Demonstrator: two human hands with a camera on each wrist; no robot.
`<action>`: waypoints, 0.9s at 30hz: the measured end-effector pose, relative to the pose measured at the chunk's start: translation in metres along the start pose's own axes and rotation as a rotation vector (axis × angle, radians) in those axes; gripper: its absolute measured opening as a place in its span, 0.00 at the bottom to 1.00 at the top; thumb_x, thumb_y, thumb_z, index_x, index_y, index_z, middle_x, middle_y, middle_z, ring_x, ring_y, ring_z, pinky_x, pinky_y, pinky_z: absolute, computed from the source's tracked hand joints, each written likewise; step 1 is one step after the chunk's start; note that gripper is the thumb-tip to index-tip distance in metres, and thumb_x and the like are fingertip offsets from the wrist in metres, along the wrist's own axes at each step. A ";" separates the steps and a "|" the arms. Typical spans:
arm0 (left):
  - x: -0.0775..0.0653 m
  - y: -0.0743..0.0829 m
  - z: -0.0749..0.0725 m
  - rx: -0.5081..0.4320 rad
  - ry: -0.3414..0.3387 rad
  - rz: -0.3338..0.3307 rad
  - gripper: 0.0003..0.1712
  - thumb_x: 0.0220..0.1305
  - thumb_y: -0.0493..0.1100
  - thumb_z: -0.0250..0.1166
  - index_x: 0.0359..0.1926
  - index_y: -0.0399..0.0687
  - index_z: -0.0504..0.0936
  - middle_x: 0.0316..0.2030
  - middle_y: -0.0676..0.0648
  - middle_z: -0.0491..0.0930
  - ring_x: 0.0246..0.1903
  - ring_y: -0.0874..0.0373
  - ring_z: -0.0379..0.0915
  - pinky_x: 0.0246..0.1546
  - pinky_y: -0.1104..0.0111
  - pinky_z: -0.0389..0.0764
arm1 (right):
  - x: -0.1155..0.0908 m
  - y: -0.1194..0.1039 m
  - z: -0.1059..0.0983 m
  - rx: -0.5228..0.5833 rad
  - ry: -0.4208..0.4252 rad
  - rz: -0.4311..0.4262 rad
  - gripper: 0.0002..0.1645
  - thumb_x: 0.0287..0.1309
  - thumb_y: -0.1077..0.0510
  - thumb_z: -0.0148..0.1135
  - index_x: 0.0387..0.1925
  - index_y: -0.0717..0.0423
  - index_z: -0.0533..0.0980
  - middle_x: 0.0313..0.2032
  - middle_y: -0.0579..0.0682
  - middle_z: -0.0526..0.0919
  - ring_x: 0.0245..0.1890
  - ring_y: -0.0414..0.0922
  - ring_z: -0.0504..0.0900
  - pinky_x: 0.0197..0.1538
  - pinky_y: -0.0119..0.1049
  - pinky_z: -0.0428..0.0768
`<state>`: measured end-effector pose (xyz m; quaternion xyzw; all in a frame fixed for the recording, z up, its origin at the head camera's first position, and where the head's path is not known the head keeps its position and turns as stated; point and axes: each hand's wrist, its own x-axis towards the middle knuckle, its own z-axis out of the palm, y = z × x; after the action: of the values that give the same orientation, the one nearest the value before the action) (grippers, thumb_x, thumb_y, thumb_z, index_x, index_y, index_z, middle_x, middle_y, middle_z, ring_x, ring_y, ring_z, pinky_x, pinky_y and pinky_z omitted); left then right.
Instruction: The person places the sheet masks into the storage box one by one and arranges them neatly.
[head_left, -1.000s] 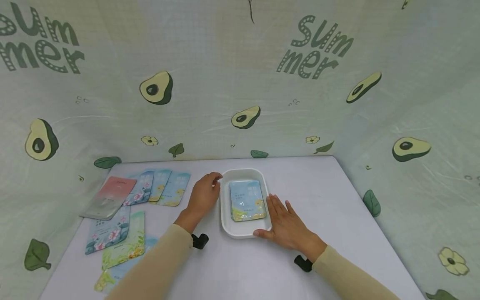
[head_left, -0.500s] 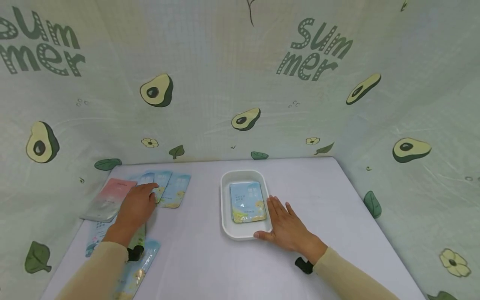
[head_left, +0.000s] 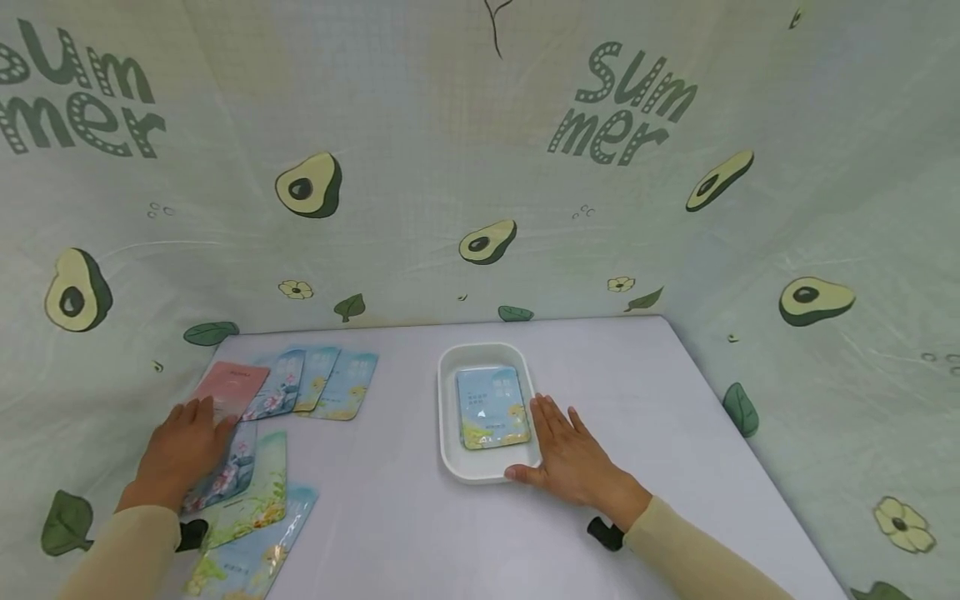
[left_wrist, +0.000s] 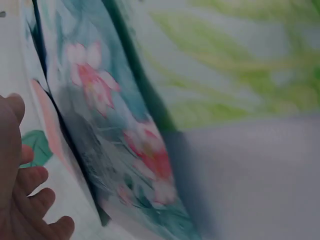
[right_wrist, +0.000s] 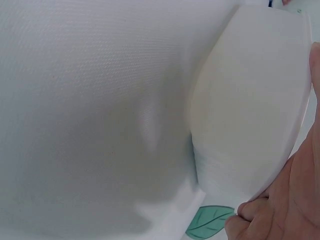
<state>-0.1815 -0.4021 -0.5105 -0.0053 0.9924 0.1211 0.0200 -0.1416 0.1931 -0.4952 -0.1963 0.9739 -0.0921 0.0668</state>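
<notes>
My left hand [head_left: 180, 450] lies over a pink-and-silver sachet [head_left: 234, 385] at the table's left, covering its lower part. The left wrist view shows its loosely bent fingers [left_wrist: 37, 200] beside that sachet's pink edge, with a blue lotus-print sachet [left_wrist: 115, 115] alongside. At mid-table stands a white tray [head_left: 447, 442], where a light-blue sachet [head_left: 492, 407] lies flat. My right hand [head_left: 579, 457] rests against the tray's right rim, fingers straight and thumb at the near corner. From the right wrist, the tray's outer wall [right_wrist: 245, 100] fills the space beside the palm.
Behind the pink one, several blue sachets [head_left: 345, 387] overlap in a fan. Nearer the front lie a green sachet [head_left: 262, 492] and another blue one [head_left: 266, 550]. A printed curtain [head_left: 405, 167] encloses the white table [head_left: 420, 542] at the back and sides.
My left hand has gone from the tray's left rim, past the fanned sachets, to the pink-and-silver sachet at far left. The right hand has stayed at the tray.
</notes>
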 end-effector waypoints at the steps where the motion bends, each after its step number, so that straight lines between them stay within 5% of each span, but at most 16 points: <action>1: -0.001 -0.003 0.001 0.010 -0.029 -0.004 0.44 0.84 0.56 0.48 0.70 0.14 0.56 0.65 0.13 0.56 0.64 0.15 0.49 0.62 0.22 0.56 | 0.000 0.000 0.000 0.002 0.001 -0.002 0.75 0.62 0.13 0.46 0.82 0.69 0.43 0.82 0.67 0.47 0.84 0.59 0.46 0.81 0.63 0.51; 6: -0.002 -0.010 0.004 -0.004 -0.169 -0.019 0.53 0.83 0.68 0.34 0.72 0.15 0.56 0.70 0.11 0.46 0.69 0.11 0.35 0.60 0.18 0.45 | 0.000 -0.001 0.001 0.006 0.000 -0.007 0.75 0.62 0.13 0.46 0.82 0.69 0.43 0.82 0.67 0.47 0.84 0.59 0.47 0.81 0.63 0.51; 10: 0.003 0.002 0.008 -0.023 -0.200 0.016 0.54 0.82 0.70 0.32 0.76 0.19 0.54 0.73 0.12 0.42 0.73 0.13 0.29 0.63 0.19 0.39 | -0.001 -0.001 0.000 0.002 0.002 -0.004 0.76 0.61 0.13 0.46 0.82 0.69 0.43 0.82 0.67 0.47 0.84 0.59 0.47 0.81 0.63 0.51; 21: 0.013 0.092 0.027 -0.026 -0.196 0.154 0.46 0.84 0.60 0.45 0.77 0.20 0.53 0.76 0.16 0.46 0.75 0.15 0.39 0.71 0.25 0.46 | -0.002 0.000 -0.001 0.000 -0.003 0.001 0.75 0.61 0.13 0.46 0.83 0.68 0.43 0.83 0.66 0.46 0.84 0.59 0.46 0.81 0.63 0.51; 27: 0.012 0.116 0.035 -0.112 -0.226 0.165 0.46 0.85 0.57 0.45 0.78 0.19 0.46 0.76 0.15 0.42 0.75 0.15 0.39 0.72 0.27 0.50 | -0.001 0.001 0.001 -0.006 0.008 -0.001 0.75 0.61 0.13 0.47 0.82 0.69 0.44 0.82 0.67 0.48 0.84 0.60 0.47 0.81 0.63 0.52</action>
<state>-0.1943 -0.2813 -0.5176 0.0890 0.9726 0.1774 0.1211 -0.1404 0.1943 -0.4958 -0.1965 0.9744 -0.0900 0.0623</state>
